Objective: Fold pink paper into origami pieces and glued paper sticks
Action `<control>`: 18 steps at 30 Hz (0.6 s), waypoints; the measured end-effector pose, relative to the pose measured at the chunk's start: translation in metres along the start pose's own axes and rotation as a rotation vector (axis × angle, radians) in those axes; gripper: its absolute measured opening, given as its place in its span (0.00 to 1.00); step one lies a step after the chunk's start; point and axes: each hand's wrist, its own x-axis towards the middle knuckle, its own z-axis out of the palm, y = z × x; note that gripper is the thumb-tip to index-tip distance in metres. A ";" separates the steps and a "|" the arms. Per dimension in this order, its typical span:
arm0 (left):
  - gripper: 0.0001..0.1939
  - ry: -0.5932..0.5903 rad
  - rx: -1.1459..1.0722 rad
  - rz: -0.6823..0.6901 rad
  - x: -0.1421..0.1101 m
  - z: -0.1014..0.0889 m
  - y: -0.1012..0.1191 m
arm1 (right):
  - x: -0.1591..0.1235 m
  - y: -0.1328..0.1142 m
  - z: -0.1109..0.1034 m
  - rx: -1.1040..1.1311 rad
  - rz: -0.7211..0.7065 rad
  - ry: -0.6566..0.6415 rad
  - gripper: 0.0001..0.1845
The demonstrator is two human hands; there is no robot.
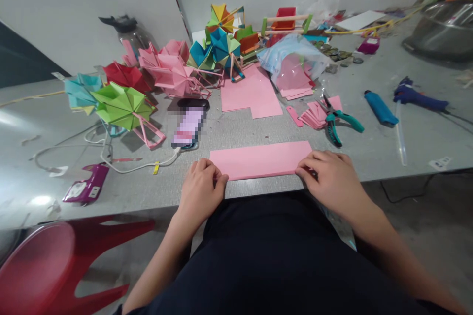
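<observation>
A long folded strip of pink paper [260, 160] lies flat along the near edge of the grey table. My left hand [202, 184] pinches its left end between thumb and curled fingers. At the opposite end, my right hand [328, 177] grips the near corner in the same way. Beyond the strip lies a larger pink sheet [251, 91] with a notch cut from its near side. Small folded pink paper pieces [314, 114] and teal-handled pliers [334, 123] sit just past my right hand. A phone [189, 125] on a white cable rests beyond my left hand.
Folded-paper models, including a green one [123, 106] and pink ones [172, 69], crowd the back left. A plastic bag [293, 59] stands at the back. To the right are a blue tube-like object [381, 108] and a glue gun [421, 98]. A red stool [40, 261] is at lower left.
</observation>
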 end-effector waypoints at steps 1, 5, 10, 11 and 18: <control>0.12 0.015 0.008 0.007 -0.001 0.000 -0.002 | -0.001 0.002 0.000 -0.008 0.010 0.006 0.12; 0.12 0.060 0.009 0.035 -0.003 0.002 -0.007 | -0.006 0.009 -0.003 -0.024 0.049 0.031 0.15; 0.12 0.072 0.034 0.020 -0.005 0.002 -0.009 | -0.010 0.020 -0.007 -0.033 0.101 0.013 0.13; 0.12 0.075 0.041 0.014 -0.006 0.002 -0.009 | -0.010 0.021 -0.007 -0.037 0.107 0.008 0.12; 0.08 0.090 0.061 -0.002 -0.010 0.004 -0.012 | -0.012 0.028 -0.007 -0.058 0.130 0.018 0.11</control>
